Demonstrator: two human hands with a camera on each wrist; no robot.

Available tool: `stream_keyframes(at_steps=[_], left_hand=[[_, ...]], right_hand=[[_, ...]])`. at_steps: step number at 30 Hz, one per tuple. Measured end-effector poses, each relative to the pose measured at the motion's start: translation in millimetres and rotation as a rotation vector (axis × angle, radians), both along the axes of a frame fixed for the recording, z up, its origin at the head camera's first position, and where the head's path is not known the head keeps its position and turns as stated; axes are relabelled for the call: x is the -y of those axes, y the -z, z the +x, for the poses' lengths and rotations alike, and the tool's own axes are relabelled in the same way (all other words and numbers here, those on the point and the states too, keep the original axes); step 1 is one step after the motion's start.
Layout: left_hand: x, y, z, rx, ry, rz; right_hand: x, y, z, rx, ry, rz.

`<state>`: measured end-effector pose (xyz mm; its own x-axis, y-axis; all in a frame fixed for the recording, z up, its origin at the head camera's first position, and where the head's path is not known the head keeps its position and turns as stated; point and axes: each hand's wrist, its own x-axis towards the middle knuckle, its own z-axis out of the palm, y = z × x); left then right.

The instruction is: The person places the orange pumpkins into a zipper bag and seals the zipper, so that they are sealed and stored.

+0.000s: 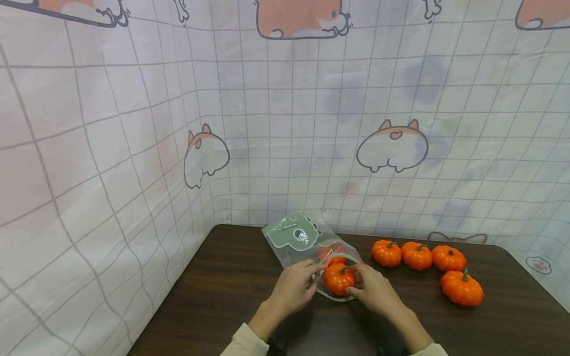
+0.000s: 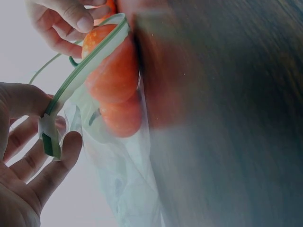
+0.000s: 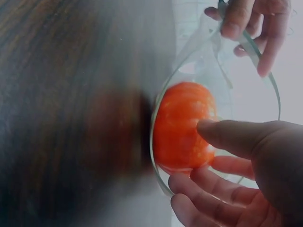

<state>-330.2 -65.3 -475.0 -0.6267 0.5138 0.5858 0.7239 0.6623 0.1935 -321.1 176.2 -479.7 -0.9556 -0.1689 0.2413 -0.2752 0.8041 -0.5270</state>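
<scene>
A clear zip bag (image 1: 291, 237) with a green cartoon print lies on the table, its mouth spread toward me. My left hand (image 1: 294, 287) pinches the left side of the mouth, beside the zip slider (image 2: 46, 125) in the left wrist view. In the opening sits a small orange pumpkin (image 1: 339, 280) with a green stem. My right hand (image 1: 378, 289) holds this pumpkin from the right; its thumb presses the side while the fingers curl beneath, as the right wrist view shows. Deeper in the bag, more orange (image 1: 331, 251) shows through the film, partly hidden by the front pumpkin.
Three pumpkins stand in a row at the back right: one (image 1: 386, 253), a middle one (image 1: 416, 255) and another (image 1: 449, 258). A further pumpkin (image 1: 462, 288) sits nearer me. Behind the dark wooden table (image 1: 213, 296) hangs a checked cloth (image 1: 303, 163) with cartoon dogs.
</scene>
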Motion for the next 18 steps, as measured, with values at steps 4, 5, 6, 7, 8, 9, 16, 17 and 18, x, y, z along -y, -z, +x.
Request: stream_keyframes(at_steps=[4, 5, 6, 7, 8, 9, 16, 17, 18], left_hand=[[0.4, -1.1, 0.5, 0.006, -0.002, 0.003], [0.5, -1.6, 0.7, 0.008, -0.003, 0.004], [0.6, -2.0, 0.9, 0.009, -0.004, 0.004], [0.6, -2.3, 1.1, 0.009, -0.005, 0.003], [0.7, -2.6, 1.2, 0.009, -0.005, 0.004], [0.7, -2.6, 1.2, 0.009, -0.005, 0.004], [1.0, -1.3, 0.7, 0.007, -0.009, -0.001], [1.0, -0.9, 0.5, 0.007, -0.009, 0.000], [1.0, -0.6, 0.4, 0.006, -0.008, 0.000]], right_hand=[[-6.6, -4.5, -1.2, 0.022, -0.030, -0.023], [-8.9, -6.3, -1.2, 0.026, -0.046, -0.035], [-11.5, -8.2, -1.2, 0.029, -0.067, -0.046], [-14.4, -10.2, -1.2, 0.033, -0.093, -0.053], [-17.8, -12.3, -0.9, 0.037, -0.124, -0.064], [-21.1, -14.1, -0.8, 0.038, -0.154, -0.070], [-43.2, -25.5, -2.9, 0.056, -0.188, -0.107], [-46.3, -27.4, -2.6, 0.055, -0.177, -0.116], [-49.4, -29.4, -2.1, 0.054, -0.164, -0.121]])
